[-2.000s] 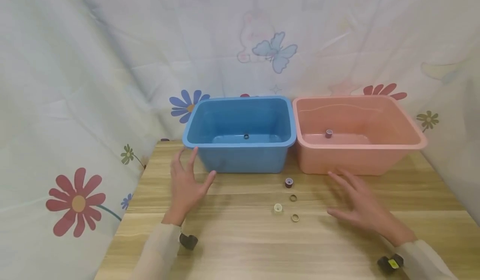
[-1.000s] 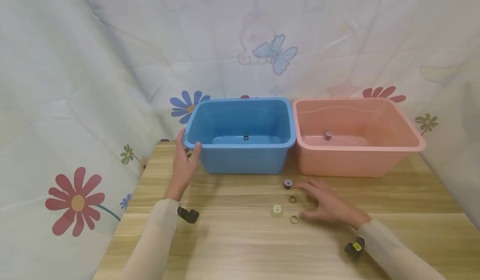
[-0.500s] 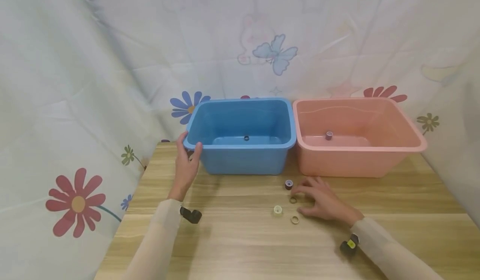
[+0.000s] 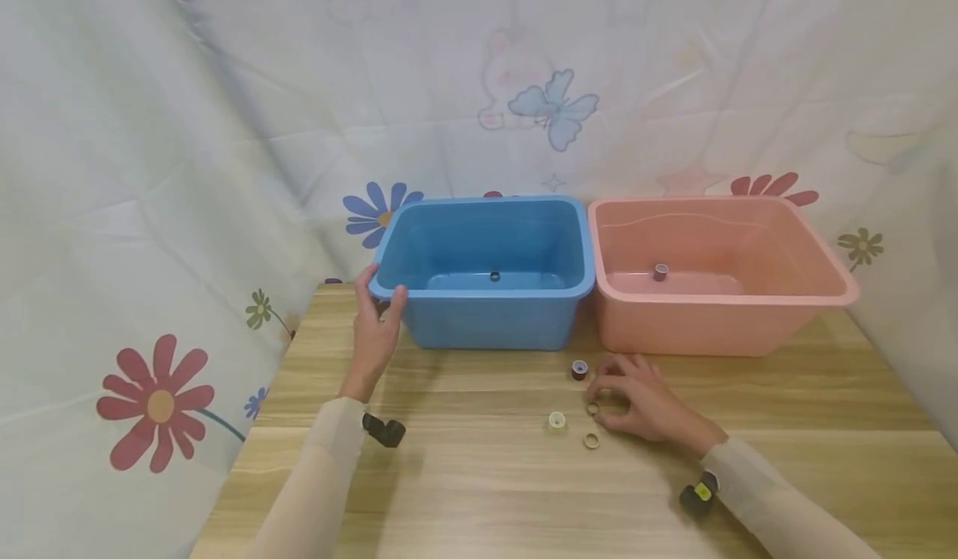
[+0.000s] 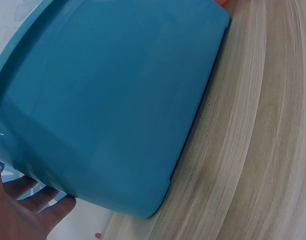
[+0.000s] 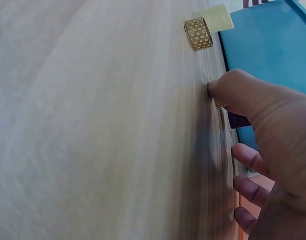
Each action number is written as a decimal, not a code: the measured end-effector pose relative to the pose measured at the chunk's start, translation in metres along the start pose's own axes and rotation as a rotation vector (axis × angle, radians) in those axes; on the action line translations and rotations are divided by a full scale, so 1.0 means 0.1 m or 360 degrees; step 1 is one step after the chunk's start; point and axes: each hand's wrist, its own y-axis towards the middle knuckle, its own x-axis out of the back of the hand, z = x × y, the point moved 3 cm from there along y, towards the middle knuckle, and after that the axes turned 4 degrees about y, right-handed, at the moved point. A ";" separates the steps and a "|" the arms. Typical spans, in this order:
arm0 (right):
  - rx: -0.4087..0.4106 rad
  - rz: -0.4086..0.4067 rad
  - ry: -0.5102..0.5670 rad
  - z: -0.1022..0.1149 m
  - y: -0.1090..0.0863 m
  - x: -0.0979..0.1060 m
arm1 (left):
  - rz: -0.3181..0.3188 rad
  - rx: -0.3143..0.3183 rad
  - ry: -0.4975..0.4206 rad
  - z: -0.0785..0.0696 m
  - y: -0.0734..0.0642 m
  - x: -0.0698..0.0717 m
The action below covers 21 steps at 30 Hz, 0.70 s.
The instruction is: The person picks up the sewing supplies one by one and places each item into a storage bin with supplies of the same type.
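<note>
Apparently partway, the work shows a dark ring [image 4: 495, 276] inside the blue tub [image 4: 486, 322] and a lavender cylinder [image 4: 660, 272] inside the pink tub [image 4: 688, 328], while a dark cylinder [image 4: 580, 370], a cream cylinder [image 4: 557, 421] and a gold ring [image 4: 591, 446] lie outside both, on the wooden table [image 4: 464, 492]. The left hand [image 4: 374, 338] grips the blue tub's near left corner; the right hand [image 4: 642, 401], its thumb and forefinger narrowed, pinches a second ring [image 4: 594, 409] near the gold ring, though whether it is lifted cannot be told.

We see pale, creased cloth [image 4: 224, 68] printed with flowers [image 4: 159, 407] and a butterfly [image 4: 555, 110]. Our counter [image 4: 479, 476] is wood-grained.
</note>
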 end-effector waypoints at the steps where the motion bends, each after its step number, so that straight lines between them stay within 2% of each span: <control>1: 0.0000 -0.0002 0.0001 0.00 0.00 0.00 | 0.0005 0.0002 0.0004 0.00 0.00 0.00; 21: 0.0005 -0.0010 -0.0013 0.00 -0.01 0.00 | 0.0005 0.0016 0.0007 0.01 -0.01 0.01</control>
